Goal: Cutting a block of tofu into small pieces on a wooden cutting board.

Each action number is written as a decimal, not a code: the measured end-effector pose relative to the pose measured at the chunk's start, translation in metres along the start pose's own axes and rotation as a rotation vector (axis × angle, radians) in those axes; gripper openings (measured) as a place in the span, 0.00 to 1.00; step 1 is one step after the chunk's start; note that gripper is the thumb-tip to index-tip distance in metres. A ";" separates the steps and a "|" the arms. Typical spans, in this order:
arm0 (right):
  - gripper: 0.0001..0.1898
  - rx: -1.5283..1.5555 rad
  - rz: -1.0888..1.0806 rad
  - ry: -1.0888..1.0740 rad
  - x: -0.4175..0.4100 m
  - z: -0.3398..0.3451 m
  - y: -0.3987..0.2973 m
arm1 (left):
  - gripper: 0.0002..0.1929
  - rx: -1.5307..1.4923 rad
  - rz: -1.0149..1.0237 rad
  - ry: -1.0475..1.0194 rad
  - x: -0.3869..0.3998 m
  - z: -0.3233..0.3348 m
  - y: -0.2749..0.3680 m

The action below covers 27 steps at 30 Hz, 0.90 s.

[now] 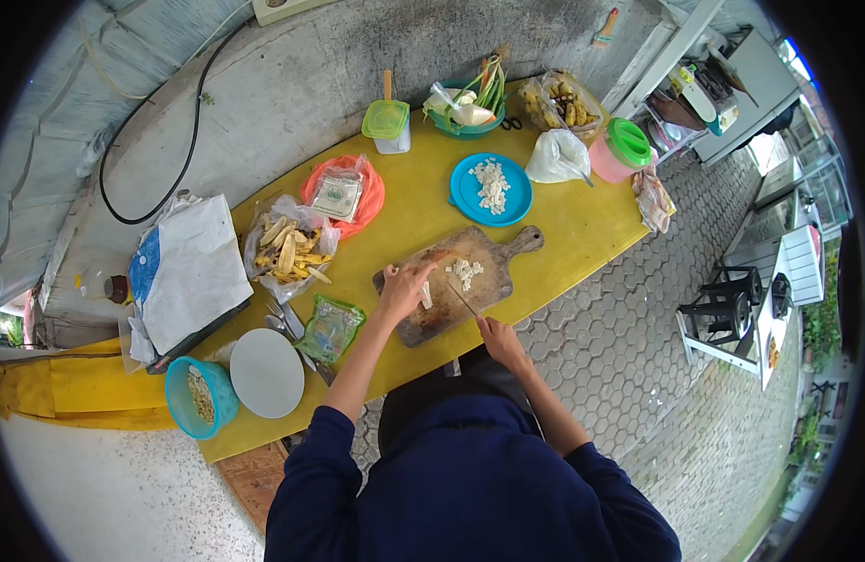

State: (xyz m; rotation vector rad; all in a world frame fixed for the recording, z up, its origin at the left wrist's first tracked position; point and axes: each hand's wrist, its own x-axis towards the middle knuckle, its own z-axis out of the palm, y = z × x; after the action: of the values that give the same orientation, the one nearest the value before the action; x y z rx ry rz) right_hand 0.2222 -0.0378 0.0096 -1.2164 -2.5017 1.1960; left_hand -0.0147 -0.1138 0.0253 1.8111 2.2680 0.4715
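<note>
My right hand (500,339) grips a knife (463,299), its blade angled over the wooden cutting board (485,246). At the board's left side, my left hand (403,289) bends its fingers over pale food strips (426,295), which stick out beside it towards the blade. Part of the strips is hidden under that hand. Small cut pale pieces (465,272) lie in a loose group on the board, beyond the knife tip. More such pieces (493,186) are heaped on a round blue plastic lid (458,197) behind the board.
On the yellow table (418,190) stand a bag of banana peels (290,249), a green packet (332,327), a white plate (267,373), a turquoise container (225,399), a vegetable bowl (467,130), a bag of white contents (557,156) and a green-lidded pink jug (618,151).
</note>
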 end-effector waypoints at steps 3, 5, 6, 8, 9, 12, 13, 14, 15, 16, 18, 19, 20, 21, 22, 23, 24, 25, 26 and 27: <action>0.23 -0.017 0.028 -0.040 0.000 -0.005 -0.003 | 0.33 -0.143 0.031 -0.069 -0.002 0.003 0.006; 0.21 -0.036 0.043 -0.079 -0.001 -0.008 -0.005 | 0.32 -0.069 0.008 -0.037 -0.005 0.003 0.007; 0.21 -0.034 0.038 -0.074 -0.002 -0.009 -0.005 | 0.31 0.002 -0.012 -0.007 -0.005 0.002 0.008; 0.21 -0.032 0.035 -0.068 -0.003 -0.012 -0.007 | 0.30 -0.008 -0.074 0.056 -0.007 -0.001 0.010; 0.21 -0.040 0.010 -0.067 -0.004 -0.013 -0.009 | 0.30 -0.017 -0.141 0.120 -0.008 -0.001 0.010; 0.22 -0.034 0.023 -0.068 0.000 -0.010 -0.009 | 0.31 0.108 -0.143 0.129 -0.010 0.001 0.011; 0.22 -0.021 0.061 -0.068 0.002 -0.009 -0.008 | 0.31 0.109 -0.145 0.130 -0.012 0.005 0.011; 0.22 -0.021 0.058 -0.069 0.002 -0.008 -0.006 | 0.30 0.171 -0.123 0.140 -0.014 0.010 0.011; 0.22 -0.018 0.073 -0.080 0.002 -0.007 -0.007 | 0.30 0.232 -0.100 0.147 -0.016 0.012 0.014; 0.23 -0.016 0.087 -0.090 0.003 -0.007 -0.008 | 0.30 0.232 -0.100 0.147 -0.018 0.015 0.017; 0.23 -0.009 0.087 -0.087 0.002 -0.008 -0.012 | 0.30 0.235 -0.112 0.127 -0.021 0.019 0.026; 0.23 -0.003 0.087 -0.085 0.002 -0.009 -0.014 | 0.30 0.235 -0.112 0.126 -0.023 0.020 0.029; 0.23 -0.003 0.087 -0.086 0.002 -0.009 -0.014 | 0.29 0.182 -0.127 0.096 -0.025 0.020 0.032; 0.23 0.002 0.088 -0.083 0.002 -0.009 -0.012 | 0.29 0.128 -0.140 0.066 -0.026 0.022 0.034; 0.24 0.007 0.089 -0.080 0.003 -0.009 -0.010 | 0.29 0.127 -0.141 0.067 -0.027 0.022 0.034; 0.24 0.006 0.089 -0.081 0.003 -0.009 -0.008 | 0.28 0.140 -0.139 0.131 -0.028 0.023 0.032; 0.24 0.011 0.103 -0.084 0.004 -0.009 -0.006 | 0.28 0.152 -0.136 0.195 -0.029 0.023 0.031; 0.24 0.017 0.117 -0.087 0.004 -0.009 -0.005 | 0.28 0.151 -0.136 0.195 -0.029 0.023 0.030; 0.24 0.016 0.118 -0.087 0.004 -0.008 -0.003 | 0.28 0.178 -0.168 0.193 -0.027 0.023 0.028; 0.25 0.024 0.089 -0.043 0.003 -0.007 -0.004 | 0.28 0.207 -0.204 0.193 -0.027 0.023 0.026</action>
State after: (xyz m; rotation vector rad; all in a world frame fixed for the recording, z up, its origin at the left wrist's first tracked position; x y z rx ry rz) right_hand 0.2203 -0.0325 0.0161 -1.3236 -2.4795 1.2818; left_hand 0.0229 -0.1324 0.0120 1.6589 2.6890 0.4033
